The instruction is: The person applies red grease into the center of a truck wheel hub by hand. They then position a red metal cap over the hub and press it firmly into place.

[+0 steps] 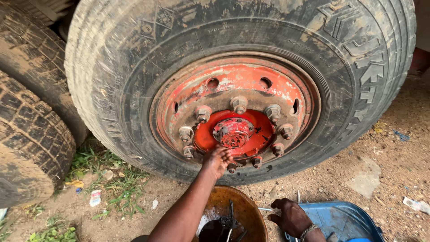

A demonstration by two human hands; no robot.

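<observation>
Fingers of my right hand point(292, 217) curl loosely, holding nothing, on the rim of the blue tray point(342, 217) at lower right, just beside the rusty oil pan point(248, 210). Farther up, at frame centre, my left hand point(217, 160) bunches its fingertips on a lug nut point(232, 167) along the red hub's point(234, 132) lower edge, so it is the nearer hand.

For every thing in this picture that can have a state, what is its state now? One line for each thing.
Truck wheel: upright on the ground, muddy.
Red hub: exposed, rusty and greasy.
Lug nuts: several seated on their studs.
Left hand: pressed to the lower edge of the hub; grip hidden.
Right hand: resting on the blue container, fingers loosely curled.
Brown bowl: holds dark liquid and tools.
</observation>
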